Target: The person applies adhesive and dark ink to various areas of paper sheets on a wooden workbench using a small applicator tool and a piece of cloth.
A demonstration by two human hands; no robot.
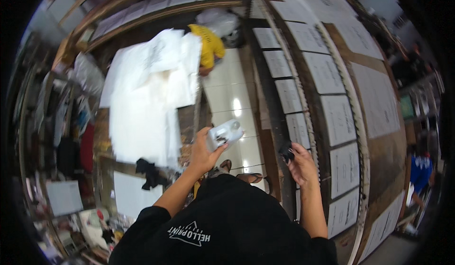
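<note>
Pale container is in the air above the tiled floor, beside the right edge of the left surface. From the left, a red cloth hangs outside that surface's left edge. White sheets lie in an uneven pile over much of it, some reaching its right edge; a black cloth-like thing is at the pile's near end. Someone in a yellow shirt bends by the far right corner. Next comes the left hand, its grip closed around the container, thumb on the near side, the container tilted away to the right. Farther right, the right hand has its grip pinched on a small black piece, too blurred to name, seen against the left edge of the right surface. Rows of printed white sheets run lengthwise along that surface.
</note>
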